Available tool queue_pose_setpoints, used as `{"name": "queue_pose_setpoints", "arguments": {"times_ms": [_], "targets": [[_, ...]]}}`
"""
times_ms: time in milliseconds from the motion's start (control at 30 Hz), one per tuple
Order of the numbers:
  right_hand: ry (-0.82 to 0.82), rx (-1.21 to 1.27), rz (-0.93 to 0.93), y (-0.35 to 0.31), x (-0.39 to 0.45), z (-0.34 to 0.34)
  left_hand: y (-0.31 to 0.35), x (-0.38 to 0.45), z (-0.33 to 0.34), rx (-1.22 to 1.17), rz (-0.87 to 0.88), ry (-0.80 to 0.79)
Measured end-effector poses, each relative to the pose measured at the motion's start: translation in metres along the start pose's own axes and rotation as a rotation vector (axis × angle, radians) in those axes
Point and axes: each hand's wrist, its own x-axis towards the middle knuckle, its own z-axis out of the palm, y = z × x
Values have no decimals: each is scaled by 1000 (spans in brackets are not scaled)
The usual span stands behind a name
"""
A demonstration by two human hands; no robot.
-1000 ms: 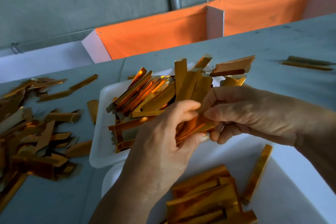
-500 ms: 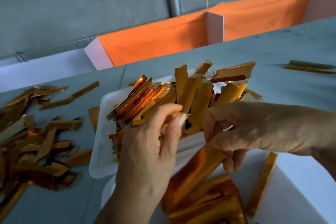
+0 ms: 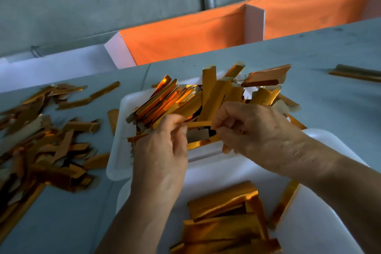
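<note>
My left hand point(image 3: 162, 150) and my right hand point(image 3: 253, 130) meet over the far white tray point(image 3: 117, 154). Between them they pinch a flat gold foil carton blank point(image 3: 201, 124), one hand at each end. A heap of the same gold blanks point(image 3: 185, 101) fills the far tray behind my fingers. A near white tray point(image 3: 319, 222) below my hands carries a stack of folded gold pieces point(image 3: 224, 218). One gold strip point(image 3: 283, 202) leans against that tray's right side.
A loose pile of gold blanks point(image 3: 41, 144) covers the grey table point(image 3: 61, 222) at the left. Two more strips point(image 3: 354, 74) lie at the far right. Orange cloth bins point(image 3: 185, 41) with white dividers hang beyond the table's far edge, below a concrete wall.
A folded gold piece that both hands held one second ago dropped onto the near tray's stack. Both hands then moved up to the far tray and took hold of a new blank.
</note>
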Motion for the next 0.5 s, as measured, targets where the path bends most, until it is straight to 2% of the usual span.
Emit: {"name": "queue_pose_setpoints", "arguments": {"times_ms": [167,300,500], "targets": [[19,14,19,3,0,6,-1,-1,-1,-77,-26,50],[81,188,129,10,2,4,2,0,-4,-192,-97,101],[23,260,179,11,7,4,10,30,-19,18,-60,38]]}}
